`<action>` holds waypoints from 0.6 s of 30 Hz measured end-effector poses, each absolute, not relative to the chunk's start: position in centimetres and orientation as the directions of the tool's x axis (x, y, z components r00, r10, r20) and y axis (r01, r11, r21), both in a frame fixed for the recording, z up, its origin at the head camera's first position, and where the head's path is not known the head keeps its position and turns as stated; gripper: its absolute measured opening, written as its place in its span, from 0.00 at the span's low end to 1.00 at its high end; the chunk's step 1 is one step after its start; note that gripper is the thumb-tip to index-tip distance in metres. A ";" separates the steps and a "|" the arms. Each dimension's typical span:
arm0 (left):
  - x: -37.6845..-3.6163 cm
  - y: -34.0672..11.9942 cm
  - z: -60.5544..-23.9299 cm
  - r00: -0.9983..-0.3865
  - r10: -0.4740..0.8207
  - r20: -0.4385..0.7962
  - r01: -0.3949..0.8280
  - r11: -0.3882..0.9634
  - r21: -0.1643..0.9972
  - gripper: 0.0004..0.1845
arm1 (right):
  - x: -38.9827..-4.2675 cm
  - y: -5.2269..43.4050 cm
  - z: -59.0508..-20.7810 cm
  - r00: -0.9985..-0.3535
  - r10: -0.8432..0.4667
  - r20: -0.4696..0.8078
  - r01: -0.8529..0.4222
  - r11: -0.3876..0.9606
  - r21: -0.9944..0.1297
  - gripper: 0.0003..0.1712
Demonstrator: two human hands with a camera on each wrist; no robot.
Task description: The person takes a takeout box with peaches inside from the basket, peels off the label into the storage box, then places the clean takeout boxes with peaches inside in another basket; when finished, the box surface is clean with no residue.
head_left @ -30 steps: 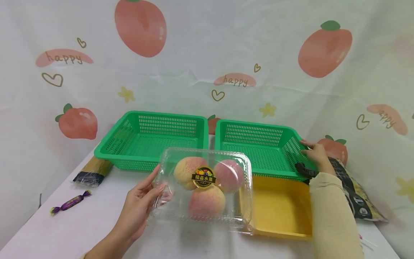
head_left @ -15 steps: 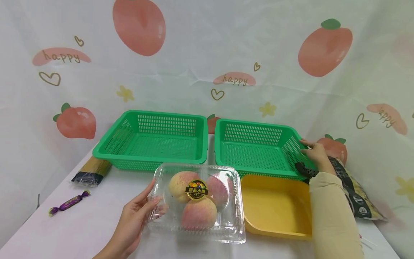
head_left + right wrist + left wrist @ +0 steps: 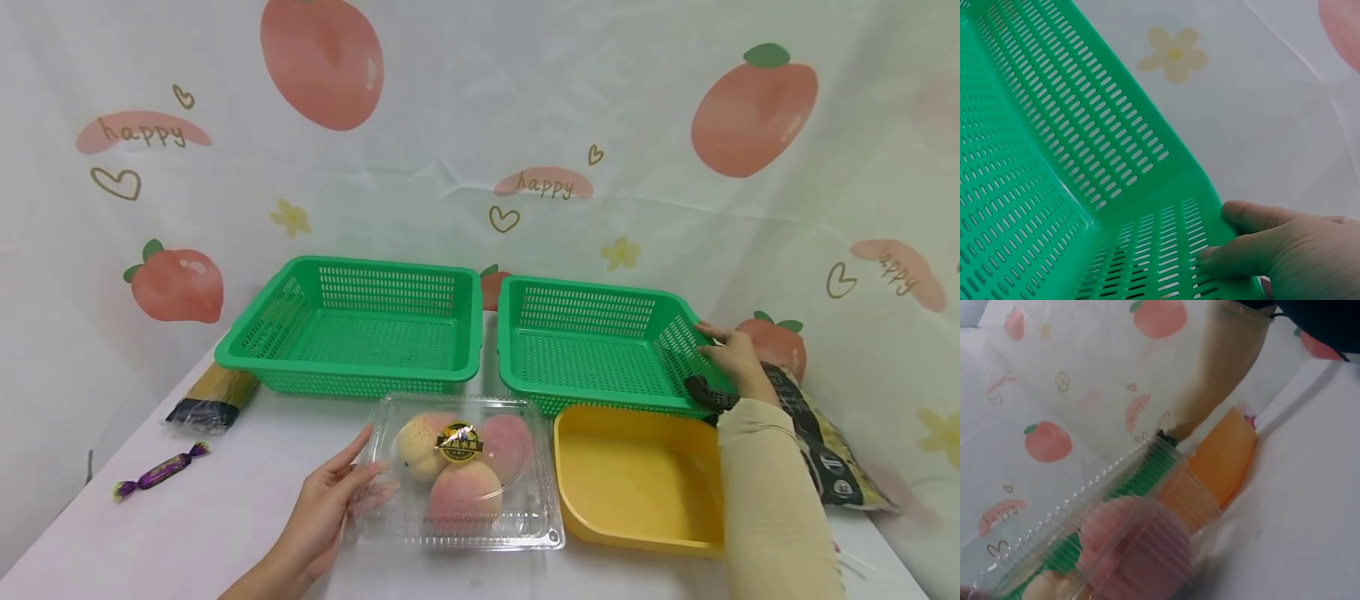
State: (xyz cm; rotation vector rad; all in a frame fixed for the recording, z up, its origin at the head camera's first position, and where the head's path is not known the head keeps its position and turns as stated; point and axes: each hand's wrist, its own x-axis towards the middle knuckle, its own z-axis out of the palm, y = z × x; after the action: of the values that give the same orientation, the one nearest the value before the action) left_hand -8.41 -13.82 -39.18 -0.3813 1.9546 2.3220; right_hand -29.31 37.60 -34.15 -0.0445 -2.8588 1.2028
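My left hand (image 3: pixel 318 504) grips the left side of a clear plastic fruit box (image 3: pixel 525 521), thumb over the lid's edge. Three peaches (image 3: pixel 465 492) show through the lid, which carries a black and gold label (image 3: pixel 459 442). The box lies nearly level, low over the white table and just left of the yellow bin. In the left wrist view, one peach (image 3: pixel 1138 550) fills the near end of the box. My right hand (image 3: pixel 735 362) holds the right rim of the right green basket (image 3: pixel 592 389). Its thumb (image 3: pixel 1235 255) lies inside the wall, with a finger over the outer edge.
Another green basket (image 3: pixel 360 367) stands at the back left. The yellow bin (image 3: pixel 637 475) sits in front of the right basket. At left are a packet of noodle-like sticks (image 3: pixel 217 396) and a purple wrapped candy (image 3: pixel 163 472). A dark bag (image 3: pixel 832 467) leans at far right.
My left hand has lowered the peach box toward the table and tipped it from facing me to nearly level. My right hand stays on the basket's rim.
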 end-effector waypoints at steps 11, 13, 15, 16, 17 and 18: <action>-9.4 -15.0 -39.1 -0.976 0.006 -0.216 -0.215 0.074 0.974 0.33 | -29.1 37.6 -34.0 -0.999 0.028 0.031 -0.003 0.704 -0.710 0.30; -9.6 -15.4 -38.9 -0.978 0.018 -0.207 -0.200 0.187 0.962 0.33 | -29.1 37.5 -33.9 -0.999 0.026 0.035 -0.007 0.704 -0.710 0.29; -9.8 -15.8 -38.7 -0.983 0.050 -0.179 -0.158 0.283 0.946 0.35 | -29.1 37.3 -33.8 -0.999 0.021 0.033 -0.008 0.708 -0.706 0.29; -10.0 -16.0 -38.6 -0.985 0.069 -0.161 -0.131 0.321 0.938 0.36 | -29.2 37.2 -33.8 -0.999 0.018 0.027 -0.006 0.714 -0.700 0.29; -10.1 -16.1 -38.5 -0.985 0.095 -0.144 -0.102 0.351 0.931 0.37 | -29.3 37.2 -33.7 -1.000 0.016 0.015 0.001 0.719 -0.695 0.29; -10.3 -16.2 -38.3 -0.985 0.120 -0.121 -0.069 0.370 0.926 0.39 | -29.5 37.2 -33.6 -1.000 0.017 -0.007 0.017 0.723 -0.690 0.29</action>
State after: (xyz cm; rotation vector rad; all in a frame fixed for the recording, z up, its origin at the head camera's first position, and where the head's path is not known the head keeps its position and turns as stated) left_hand -10.32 -16.19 -38.32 0.0465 2.4566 1.6738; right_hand -29.45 37.16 -33.58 -0.0285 -2.9167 1.1687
